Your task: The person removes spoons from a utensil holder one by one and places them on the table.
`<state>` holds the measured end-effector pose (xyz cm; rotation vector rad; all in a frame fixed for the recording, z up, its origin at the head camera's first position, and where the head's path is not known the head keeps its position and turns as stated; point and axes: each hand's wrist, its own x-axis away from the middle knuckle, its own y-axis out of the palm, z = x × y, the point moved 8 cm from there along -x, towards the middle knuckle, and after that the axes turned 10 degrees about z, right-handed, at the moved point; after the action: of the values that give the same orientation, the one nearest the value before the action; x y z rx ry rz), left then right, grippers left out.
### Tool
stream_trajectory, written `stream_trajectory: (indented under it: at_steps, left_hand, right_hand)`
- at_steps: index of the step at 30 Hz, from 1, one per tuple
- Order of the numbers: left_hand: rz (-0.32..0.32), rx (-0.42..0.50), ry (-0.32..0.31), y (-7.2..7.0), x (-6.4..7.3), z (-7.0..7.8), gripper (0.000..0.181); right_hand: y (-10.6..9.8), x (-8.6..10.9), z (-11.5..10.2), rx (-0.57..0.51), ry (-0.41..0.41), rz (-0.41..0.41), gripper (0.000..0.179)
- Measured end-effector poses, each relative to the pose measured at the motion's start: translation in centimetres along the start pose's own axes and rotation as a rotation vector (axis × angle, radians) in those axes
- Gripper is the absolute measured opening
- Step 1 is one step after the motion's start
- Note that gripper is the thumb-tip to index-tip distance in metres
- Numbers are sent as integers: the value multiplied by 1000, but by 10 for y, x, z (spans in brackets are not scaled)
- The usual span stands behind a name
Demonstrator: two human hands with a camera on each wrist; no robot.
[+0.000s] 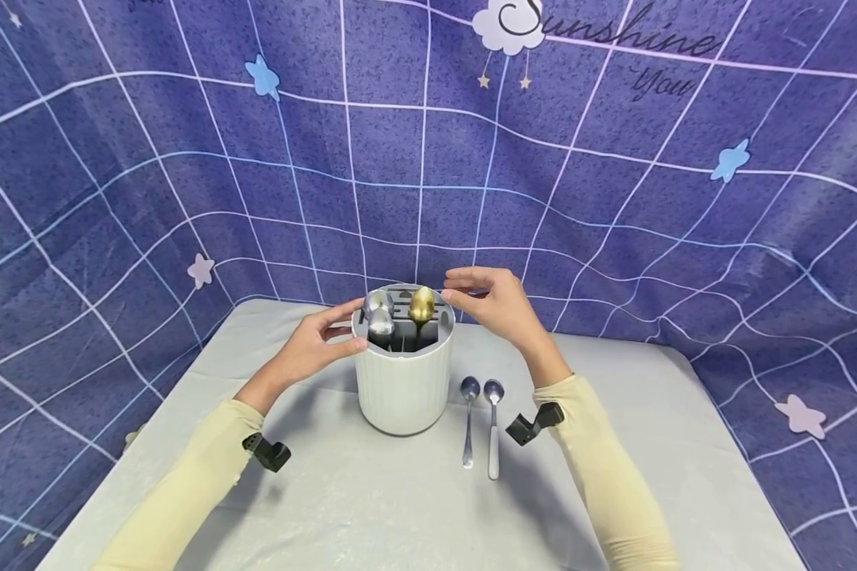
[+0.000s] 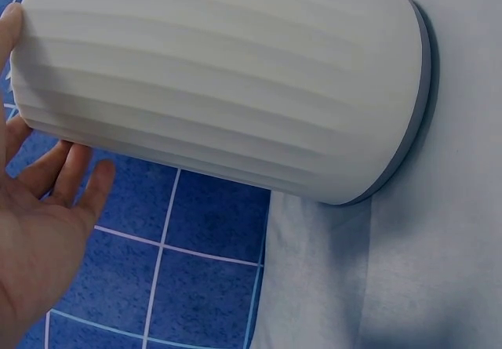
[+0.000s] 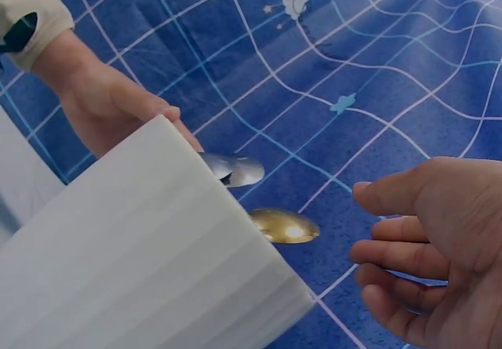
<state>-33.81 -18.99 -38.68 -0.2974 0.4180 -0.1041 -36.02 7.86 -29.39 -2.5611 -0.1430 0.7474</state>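
A white ribbed utensil holder [image 1: 403,392] with a grey slotted insert stands upright on the table. Two silver spoons [image 1: 381,323] and a gold spoon [image 1: 422,304] stand in it, bowls up. My left hand [image 1: 314,349] holds the holder's left side near the top, thumb at the front rim and fingers towards the back; in the left wrist view part of its fingers is hidden behind the holder [image 2: 220,82]. To the right of the rim hovers my right hand [image 1: 489,301], fingers loosely bent and nothing in them. The right wrist view shows it apart from the gold spoon [image 3: 286,227].
Two more spoons lie on the pale table cover [image 1: 371,507] right of the holder: an all-metal spoon [image 1: 469,420] and a white-handled spoon [image 1: 493,428]. A blue grid-patterned curtain [image 1: 428,159] hangs close behind the table and along its sides.
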Motion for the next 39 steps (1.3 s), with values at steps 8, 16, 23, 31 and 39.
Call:
stream_trajectory:
  at_steps: [8, 16, 23, 31, 39]
  left_hand:
    - [-5, 6, 1, 1, -1, -1, 70]
    - [0, 1, 1, 0, 1, 0, 70]
    - [-3, -4, 9, 0, 1, 2, 71]
    - [0, 2, 11, 1, -1, 2, 70]
    - [-4, 14, 13, 1, -1, 1, 70]
  right_hand:
    - [14, -2, 5, -17, 17, -14, 33]
    - [24, -4, 7, -19, 30, -26, 31]
    - [28, -4, 5, 10, 25, -32, 32]
    - [34, -6, 5, 12, 19, -46, 33]
    - [33, -5, 1, -4, 29, -51, 32]
